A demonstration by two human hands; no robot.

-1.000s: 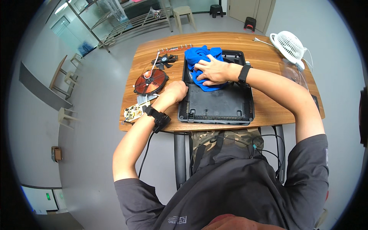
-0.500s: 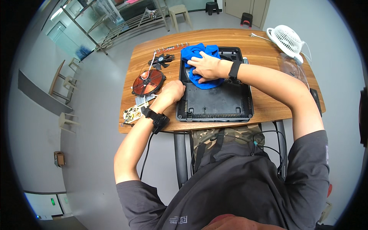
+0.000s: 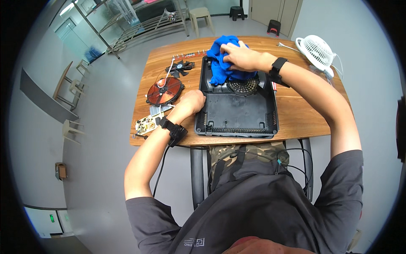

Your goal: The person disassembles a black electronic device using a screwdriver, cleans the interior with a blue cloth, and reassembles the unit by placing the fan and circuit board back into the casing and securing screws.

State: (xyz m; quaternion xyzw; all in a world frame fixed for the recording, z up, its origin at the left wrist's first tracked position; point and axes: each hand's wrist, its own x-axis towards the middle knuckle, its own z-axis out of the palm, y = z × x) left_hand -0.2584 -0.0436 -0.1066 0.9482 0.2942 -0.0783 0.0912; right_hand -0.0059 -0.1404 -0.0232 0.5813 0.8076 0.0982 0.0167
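A black plastic housing (image 3: 234, 111) lies open on the wooden table in front of me, its round vent grille (image 3: 243, 86) showing at the upper middle. My right hand (image 3: 244, 57) is closed on a bunched blue cloth (image 3: 220, 63) above the housing's far part. The cloth covers the far left inside of the housing and part of the grille. At the housing's left edge, my left hand (image 3: 192, 101) grips the side wall, its fingertips hidden.
Left of the housing lie a round coil with a reddish-brown face (image 3: 165, 90), a black fan blade (image 3: 180, 67), a circuit board (image 3: 146, 124) with a heatsink, and a red strip (image 3: 190, 55). A white fan (image 3: 315, 51) stands at the table's (image 3: 296, 106) far right.
My right hand has lifted and moved slightly to the far right with the cloth, uncovering the vent grille. My left hand stays at the housing's left edge.
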